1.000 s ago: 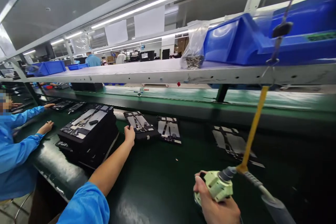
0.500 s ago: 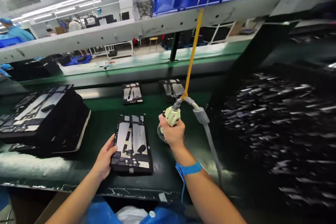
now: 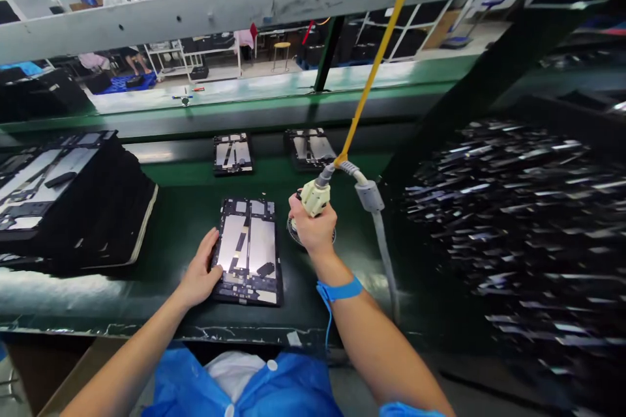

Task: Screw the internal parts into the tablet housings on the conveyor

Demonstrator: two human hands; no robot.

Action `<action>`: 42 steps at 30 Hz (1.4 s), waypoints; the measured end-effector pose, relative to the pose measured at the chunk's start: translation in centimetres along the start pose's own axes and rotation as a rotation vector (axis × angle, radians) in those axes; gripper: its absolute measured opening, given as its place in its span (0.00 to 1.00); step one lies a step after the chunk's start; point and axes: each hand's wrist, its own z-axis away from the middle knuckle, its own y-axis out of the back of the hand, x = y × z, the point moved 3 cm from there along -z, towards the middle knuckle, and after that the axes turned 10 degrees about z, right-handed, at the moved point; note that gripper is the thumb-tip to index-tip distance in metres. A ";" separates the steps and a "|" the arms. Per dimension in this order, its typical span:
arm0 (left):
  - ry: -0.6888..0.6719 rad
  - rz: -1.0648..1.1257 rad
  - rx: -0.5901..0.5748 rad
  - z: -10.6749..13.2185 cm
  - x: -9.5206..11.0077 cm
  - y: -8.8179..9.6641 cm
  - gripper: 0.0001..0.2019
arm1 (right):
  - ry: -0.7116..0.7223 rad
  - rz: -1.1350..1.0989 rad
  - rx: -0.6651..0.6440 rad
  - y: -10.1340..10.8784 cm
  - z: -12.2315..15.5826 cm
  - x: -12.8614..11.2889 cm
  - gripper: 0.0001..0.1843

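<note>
From where I stand, the open tablet (image 3: 249,244) lies flat on the green bench (image 3: 176,221), square in front of the worker, its inner parts facing up, presumably so they can be reached. The left hand (image 3: 199,273) is half open at its left edge, thumb over the rim and fingers along the side, seemingly to steady it; I can't tell whether it pinches. The right hand (image 3: 315,228) is closed round a pale green tool (image 3: 314,199), just right of the tablet's far corner. A yellow strap (image 3: 376,65) runs up from the tool, probably to bear some weight, while the grey cord (image 3: 384,254) bends off to the right, clear of the tablet. The blue wristband (image 3: 342,290) may be there against static. Two more tablets (image 3: 233,153) lie on the far side, apart from the hands, and a tall stack (image 3: 117,202) stands at the left, within easy reach. A blurred heap of dark parts (image 3: 513,228) fills the right.
</note>
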 end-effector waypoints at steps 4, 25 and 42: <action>-0.288 -0.361 -0.245 -0.2 3.7 0.0 0.16 | 0.012 -0.002 0.015 -0.1 0.1 0.1 0.18; -0.533 -0.664 -0.695 1.2 7.2 -2.5 0.12 | 0.075 -0.068 0.008 0.0 0.6 -0.7 0.13; -0.838 -0.565 -0.532 3.4 5.2 -2.2 0.14 | 0.054 -0.086 0.015 0.2 0.7 -0.9 0.12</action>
